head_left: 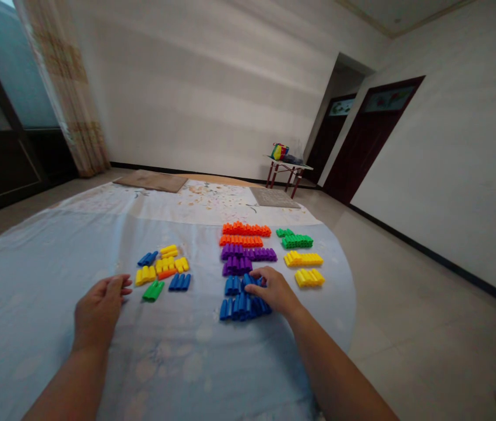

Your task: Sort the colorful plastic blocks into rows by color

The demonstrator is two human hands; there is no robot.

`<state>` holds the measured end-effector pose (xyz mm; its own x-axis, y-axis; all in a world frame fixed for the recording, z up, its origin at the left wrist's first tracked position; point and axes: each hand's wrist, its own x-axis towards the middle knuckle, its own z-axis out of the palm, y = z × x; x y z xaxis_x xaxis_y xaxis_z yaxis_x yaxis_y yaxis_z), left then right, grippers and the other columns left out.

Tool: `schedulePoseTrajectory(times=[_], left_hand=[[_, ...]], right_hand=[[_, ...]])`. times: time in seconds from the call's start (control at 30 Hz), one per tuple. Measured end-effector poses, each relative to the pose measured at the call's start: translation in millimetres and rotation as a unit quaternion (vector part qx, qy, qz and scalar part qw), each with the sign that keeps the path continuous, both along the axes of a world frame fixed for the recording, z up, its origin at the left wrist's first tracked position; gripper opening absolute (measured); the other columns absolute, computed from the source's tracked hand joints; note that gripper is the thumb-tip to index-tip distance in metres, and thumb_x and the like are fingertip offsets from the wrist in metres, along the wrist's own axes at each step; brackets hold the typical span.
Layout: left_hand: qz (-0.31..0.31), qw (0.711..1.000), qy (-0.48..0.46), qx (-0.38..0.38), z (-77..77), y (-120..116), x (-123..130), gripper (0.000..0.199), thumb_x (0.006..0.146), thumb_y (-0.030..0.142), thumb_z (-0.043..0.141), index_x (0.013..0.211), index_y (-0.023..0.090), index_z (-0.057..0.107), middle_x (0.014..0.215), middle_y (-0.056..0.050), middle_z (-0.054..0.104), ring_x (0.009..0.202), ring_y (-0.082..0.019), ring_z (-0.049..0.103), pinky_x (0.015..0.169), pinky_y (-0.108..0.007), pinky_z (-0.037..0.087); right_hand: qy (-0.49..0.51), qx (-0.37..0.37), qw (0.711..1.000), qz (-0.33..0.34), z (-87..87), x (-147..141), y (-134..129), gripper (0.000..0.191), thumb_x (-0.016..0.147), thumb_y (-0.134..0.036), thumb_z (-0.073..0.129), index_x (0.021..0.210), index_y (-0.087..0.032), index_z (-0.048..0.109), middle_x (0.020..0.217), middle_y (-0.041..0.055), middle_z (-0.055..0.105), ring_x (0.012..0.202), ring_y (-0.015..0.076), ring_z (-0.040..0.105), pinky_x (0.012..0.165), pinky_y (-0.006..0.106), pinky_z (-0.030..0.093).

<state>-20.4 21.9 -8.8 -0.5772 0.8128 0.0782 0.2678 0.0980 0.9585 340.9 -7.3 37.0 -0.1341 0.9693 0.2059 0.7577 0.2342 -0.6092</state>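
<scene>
My right hand [274,290] is closed on a blue tube-shaped plastic block [248,280], low over the blue group. More blue blocks [241,307] lie stacked just beneath and beside it. My left hand [101,307] hovers at the left with its fingers curled in and no block visible in them. Nearest to it is a loose mixed cluster: yellow blocks [145,275], a green block [153,291], an orange block [167,273] and blue blocks [180,282]. Beyond my right hand are rows of purple blocks [248,254] and orange blocks [245,230].
Green blocks [297,241] and two yellow groups [303,259] sit near the table's right edge. A light blue flowered cloth [177,362] covers the round table. Two brown mats [151,180] lie at its far side. A small side table [289,165] stands by the wall.
</scene>
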Motion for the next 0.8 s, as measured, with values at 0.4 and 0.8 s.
schedulePoseTrajectory(times=[0.4,0.8], left_hand=[[-0.001,1.000,0.026,-0.011,7.7,-4.4,2.8,0.033,0.074,0.042,0.047,0.088,0.017,0.063,0.075,0.001,0.063,0.070,-0.013,0.059,0.061,-0.022,0.049],[-0.249,0.870,0.425,0.027,33.5,-10.5,51.4,0.042,0.076,0.047,0.047,0.107,0.022,0.060,0.115,-0.008,0.062,0.112,-0.025,0.051,0.097,-0.041,0.036]], right_hand=[[0.083,0.079,0.993,-0.008,4.1,11.7,-7.1,0.031,0.085,-0.043,0.049,0.090,-0.018,0.066,0.082,0.0039,0.065,0.073,0.0151,0.056,0.068,0.026,0.042],[0.179,0.026,0.980,-0.087,-36.9,48.3,-29.1,0.038,0.084,-0.047,0.044,0.075,-0.015,0.064,0.061,0.0013,0.059,0.059,0.0151,0.055,0.057,0.024,0.040]])
